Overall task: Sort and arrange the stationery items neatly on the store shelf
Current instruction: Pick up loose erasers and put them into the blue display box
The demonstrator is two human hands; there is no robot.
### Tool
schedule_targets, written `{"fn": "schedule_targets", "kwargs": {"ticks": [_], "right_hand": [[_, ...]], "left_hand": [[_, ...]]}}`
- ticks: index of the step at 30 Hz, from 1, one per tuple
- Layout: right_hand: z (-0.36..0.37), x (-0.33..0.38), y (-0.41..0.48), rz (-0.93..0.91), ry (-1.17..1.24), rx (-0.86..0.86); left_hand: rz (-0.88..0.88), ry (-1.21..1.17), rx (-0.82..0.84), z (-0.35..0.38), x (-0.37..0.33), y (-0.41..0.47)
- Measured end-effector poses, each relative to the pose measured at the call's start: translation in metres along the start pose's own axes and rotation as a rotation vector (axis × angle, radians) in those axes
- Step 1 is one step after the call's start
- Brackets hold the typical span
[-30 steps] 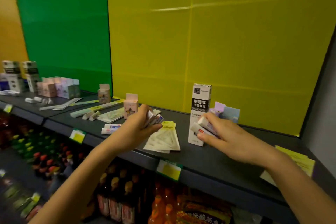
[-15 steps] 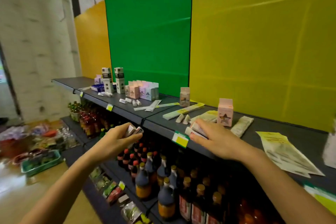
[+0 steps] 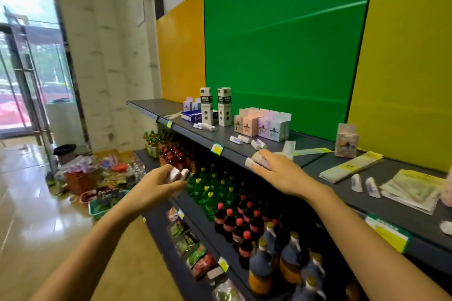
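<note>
Both hands have travelled leftward along the top shelf (image 3: 220,138) since a second ago, leaving the stretch before the yellow panel for the one before the green panel; each carries the same load as before.

Left hand (image 3: 159,184) hangs out in front of the shelving, below the top shelf's edge and clear of it, over the bottles (image 3: 220,193) of the lower tier. Its fingers are curled round a few small white packs (image 3: 179,175), whose ends poke out past the fingertips towards the shelf.

On the shelf behind, a blue box (image 3: 192,116) lies flat, with two tall black-and-white boxes (image 3: 206,106) upright just beside it. A yellow price tag (image 3: 217,148) sits on the front lip. Next comes a row of pastel boxes (image 3: 263,123), with loose white packs (image 3: 236,140) lying in front of them.

Right hand (image 3: 278,173) is palm down at the shelf's front edge, its fingers clasping another bundle of white packs (image 3: 255,162) that juts out to the left, near the loose ones but apart from them.

Farther right stand a pink box (image 3: 346,140), a stack of flat packets (image 3: 349,167) and two small packs (image 3: 355,182) on end
</note>
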State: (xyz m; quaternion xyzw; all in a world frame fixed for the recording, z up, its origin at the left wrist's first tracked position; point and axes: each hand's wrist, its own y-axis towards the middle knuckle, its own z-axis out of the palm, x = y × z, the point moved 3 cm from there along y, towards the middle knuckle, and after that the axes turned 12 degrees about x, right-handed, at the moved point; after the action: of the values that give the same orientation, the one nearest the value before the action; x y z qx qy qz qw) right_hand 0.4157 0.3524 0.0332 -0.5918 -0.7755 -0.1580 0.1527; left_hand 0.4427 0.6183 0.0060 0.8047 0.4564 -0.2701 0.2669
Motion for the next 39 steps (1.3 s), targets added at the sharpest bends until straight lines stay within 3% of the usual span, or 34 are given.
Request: {"fn": "schedule_targets", "kwargs": {"ticks": [8,16,20,30,39], "right_hand": [[0.018,0.021,0.162,-0.052,0.025,0.052],[0.025,0.043,0.315,-0.095,0.035,0.036],[0.04,0.048,0.388,-0.056,0.0,0.032],[0.063,0.072,0.536,0.089,-0.029,-0.046],[0.048,0.074,0.616,0.233,-0.073,-0.11]], "left_hand": [[-0.091,-0.084,0.086,-0.057,0.08,0.086],[-0.092,-0.111,-0.02,-0.123,0.156,0.179],[-0.078,-0.121,-0.051,-0.155,0.205,0.218],[0.008,-0.065,0.079,-0.247,0.318,0.336],[0.168,-0.053,0.132,-0.29,0.366,0.441]]}}
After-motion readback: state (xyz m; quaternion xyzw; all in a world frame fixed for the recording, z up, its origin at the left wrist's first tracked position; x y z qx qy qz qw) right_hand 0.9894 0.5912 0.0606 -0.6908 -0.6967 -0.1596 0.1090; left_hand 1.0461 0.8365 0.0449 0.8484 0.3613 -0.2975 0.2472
